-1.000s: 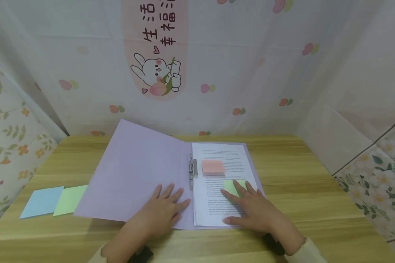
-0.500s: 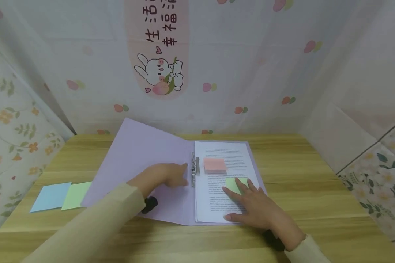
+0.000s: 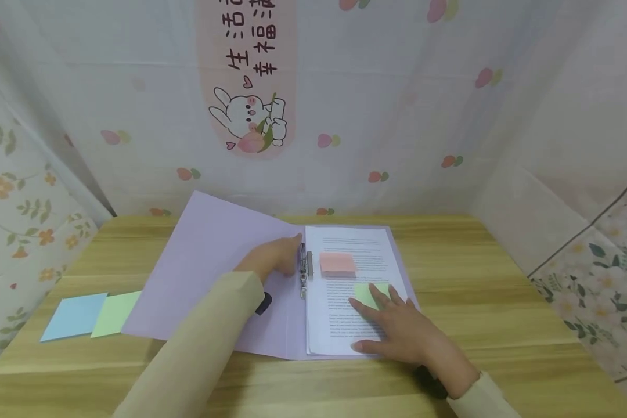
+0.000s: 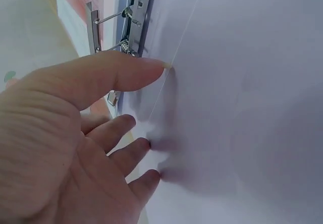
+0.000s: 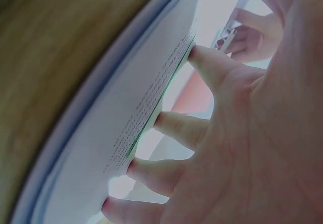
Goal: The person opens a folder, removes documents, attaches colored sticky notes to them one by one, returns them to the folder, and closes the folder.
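A purple file folder lies opened out, its left cover tilted up at the outer side. White printed sheets fill its right half beside a metal clip at the spine. My left hand is on the left cover by the clip's upper part; in the left wrist view the thumb and fingertips lie close over the purple surface, holding nothing. With spread fingers my right hand rests on the sheets, partly hiding a light green sticky note. A pink sticky note pad sits above it.
On the wooden table, left of the folder, lie a blue note pad and a green note pad, the latter partly under the raised cover. A patterned cloth hangs behind the table's back edge.
My left hand has moved from the lower part of the folder up along the spine to the clip's upper end. The right hand stays on the sheets.
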The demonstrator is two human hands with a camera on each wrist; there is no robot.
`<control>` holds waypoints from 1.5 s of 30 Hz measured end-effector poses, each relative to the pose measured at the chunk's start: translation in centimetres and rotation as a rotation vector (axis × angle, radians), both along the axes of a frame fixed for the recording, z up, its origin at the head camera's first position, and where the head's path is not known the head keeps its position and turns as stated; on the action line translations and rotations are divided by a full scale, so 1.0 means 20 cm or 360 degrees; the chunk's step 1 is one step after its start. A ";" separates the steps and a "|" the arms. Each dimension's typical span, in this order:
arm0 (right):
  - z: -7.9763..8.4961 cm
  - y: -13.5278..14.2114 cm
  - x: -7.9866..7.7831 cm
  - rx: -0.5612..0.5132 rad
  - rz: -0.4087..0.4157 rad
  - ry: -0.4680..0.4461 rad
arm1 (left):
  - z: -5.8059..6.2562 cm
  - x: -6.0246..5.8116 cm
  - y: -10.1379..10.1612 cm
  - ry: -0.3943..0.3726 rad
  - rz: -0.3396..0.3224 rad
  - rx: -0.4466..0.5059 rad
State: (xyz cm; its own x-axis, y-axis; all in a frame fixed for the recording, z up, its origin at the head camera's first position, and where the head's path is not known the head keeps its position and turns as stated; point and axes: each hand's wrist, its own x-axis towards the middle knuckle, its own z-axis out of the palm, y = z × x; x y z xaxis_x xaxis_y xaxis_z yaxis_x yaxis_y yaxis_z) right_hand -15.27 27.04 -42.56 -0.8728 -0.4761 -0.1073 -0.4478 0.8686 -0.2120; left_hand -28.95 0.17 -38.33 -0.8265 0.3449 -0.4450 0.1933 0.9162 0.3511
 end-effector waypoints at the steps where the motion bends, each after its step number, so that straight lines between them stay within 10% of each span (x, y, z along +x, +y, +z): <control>1: 0.00 0.00 0.00 0.0005 -0.0010 0.0003 | 0.00 0.00 0.00 0.0019 -0.0011 0.0001; 14: 0.02 -0.01 0.00 -0.0002 0.0005 0.0026 | 0.00 0.05 -0.02 0.0234 -0.0111 -0.0130; 30: 0.02 -0.02 0.01 0.0018 -0.0013 0.0025 | 0.10 0.44 -0.05 0.0394 -0.0335 -0.0288; 37: 0.02 -0.02 0.01 0.0032 -0.0008 0.0020 | 0.06 0.55 -0.07 0.0357 -0.0312 -0.0195; 45: 0.02 -0.02 0.01 0.0029 0.0001 0.0030 | 0.04 0.53 -0.09 0.0173 -0.0335 -0.0148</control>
